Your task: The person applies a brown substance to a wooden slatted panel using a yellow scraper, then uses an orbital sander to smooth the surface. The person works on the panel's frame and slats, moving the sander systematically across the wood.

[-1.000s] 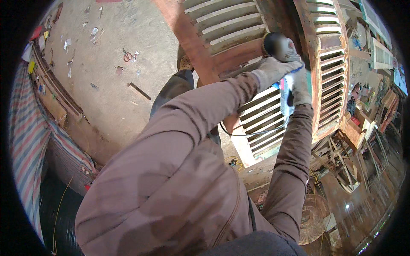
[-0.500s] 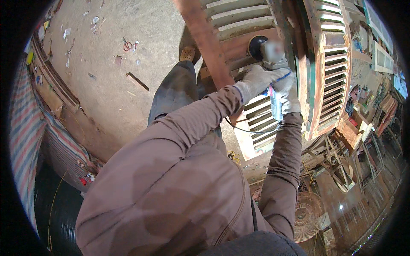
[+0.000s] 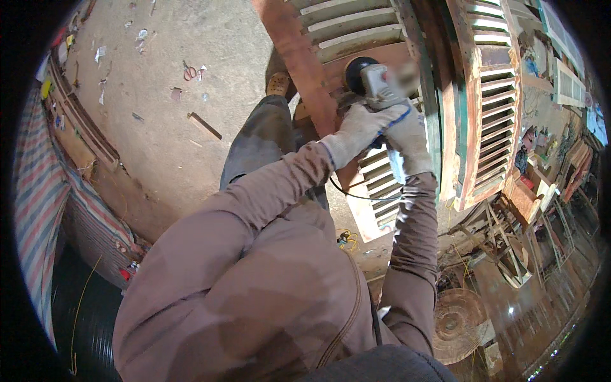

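Both my hands, in grey work gloves, are closed round an angle grinder with a round black disc. My left hand grips it close to the head. Farther back along the body, my right hand is wrapped round it; the gloves hide much of the tool. The disc lies over the reddish-brown cross rail of a louvred wooden shutter; whether it touches the wood I cannot tell. Bare, pale wood shows at the shutter's near end. A black cord curves out from beneath my hands.
A second louvred shutter stands on edge at the right. On the concrete floor at the left lie red-handled scissors, a wood strip and scraps. A round fan and stacked wooden frames are at lower right. Striped sheeting hangs far left.
The grinder and both hands have moved left across the shutter's rail, the disc shifting toward the left stile. Both hands keep their grip.
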Demonstrator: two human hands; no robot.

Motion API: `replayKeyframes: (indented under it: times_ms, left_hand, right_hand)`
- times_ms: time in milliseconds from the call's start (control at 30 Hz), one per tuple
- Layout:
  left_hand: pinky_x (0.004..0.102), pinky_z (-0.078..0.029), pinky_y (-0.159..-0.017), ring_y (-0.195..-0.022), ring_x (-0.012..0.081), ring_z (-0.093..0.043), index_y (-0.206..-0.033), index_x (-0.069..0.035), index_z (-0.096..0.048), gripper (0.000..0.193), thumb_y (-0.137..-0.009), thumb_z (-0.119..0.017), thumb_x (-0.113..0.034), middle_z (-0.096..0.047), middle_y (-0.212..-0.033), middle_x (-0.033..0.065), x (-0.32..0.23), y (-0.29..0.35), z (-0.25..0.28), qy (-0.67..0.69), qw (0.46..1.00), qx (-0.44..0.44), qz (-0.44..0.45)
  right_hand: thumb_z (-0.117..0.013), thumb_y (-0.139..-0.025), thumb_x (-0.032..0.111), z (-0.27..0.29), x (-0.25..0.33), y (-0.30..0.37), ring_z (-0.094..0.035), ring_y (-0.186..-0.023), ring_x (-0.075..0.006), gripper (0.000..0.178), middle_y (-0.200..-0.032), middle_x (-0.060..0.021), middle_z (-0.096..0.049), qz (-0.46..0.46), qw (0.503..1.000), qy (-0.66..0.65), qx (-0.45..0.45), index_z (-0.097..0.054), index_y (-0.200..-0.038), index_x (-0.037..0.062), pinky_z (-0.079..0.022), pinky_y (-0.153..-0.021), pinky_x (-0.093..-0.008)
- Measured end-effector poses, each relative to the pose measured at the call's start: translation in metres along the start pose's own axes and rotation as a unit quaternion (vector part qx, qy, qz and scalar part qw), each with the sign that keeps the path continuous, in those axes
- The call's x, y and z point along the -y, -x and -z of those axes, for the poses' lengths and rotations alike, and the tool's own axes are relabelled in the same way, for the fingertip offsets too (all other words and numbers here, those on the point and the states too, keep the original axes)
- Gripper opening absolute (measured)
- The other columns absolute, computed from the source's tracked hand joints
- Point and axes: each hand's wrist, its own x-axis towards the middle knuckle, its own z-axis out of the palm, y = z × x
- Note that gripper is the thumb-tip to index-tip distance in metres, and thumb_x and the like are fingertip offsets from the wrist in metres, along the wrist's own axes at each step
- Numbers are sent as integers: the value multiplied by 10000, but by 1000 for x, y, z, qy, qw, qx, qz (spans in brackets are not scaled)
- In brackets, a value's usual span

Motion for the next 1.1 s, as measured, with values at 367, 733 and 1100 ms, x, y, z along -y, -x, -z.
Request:
replayKeyframes:
  times_ms: [367, 733, 1100]
  left_hand:
    - [323, -612, -737, -843, 175, -736, -1159, 44, -735, 621, -830, -877, -464, -763, -1020, 105, -19, -63, -80, -123, 988, 80, 46]
    - [299, -588, -685, -777, 153, -717, -1167, -41, -756, 556, -862, -841, -498, -756, -977, 65, -20, -61, -59, -146, 984, 86, 57]
    - [300, -583, -666, -808, 119, -698, -1195, -68, -758, 497, -890, -833, -452, -753, -1007, 42, -15, -4, 8, -82, 997, 4, 11]
  right_hand:
    - [-778, -820, 339, 63, -116, -12, -741, -975, -366, 498, -1042, -223, -755, -52, 998, -6, -40, -686, -1196, 25, -576, -848, -441]
    - [-780, -808, 343, 51, -89, -15, -731, -1025, -379, 496, -1086, -239, -749, -46, 999, 9, -13, -696, -1178, 24, -573, -884, -450]
    - [-768, -809, 380, 5, 24, 5, -697, -1085, -451, 626, -1150, -277, -723, -63, 998, 14, -26, -616, -1311, 38, -559, -922, -511]
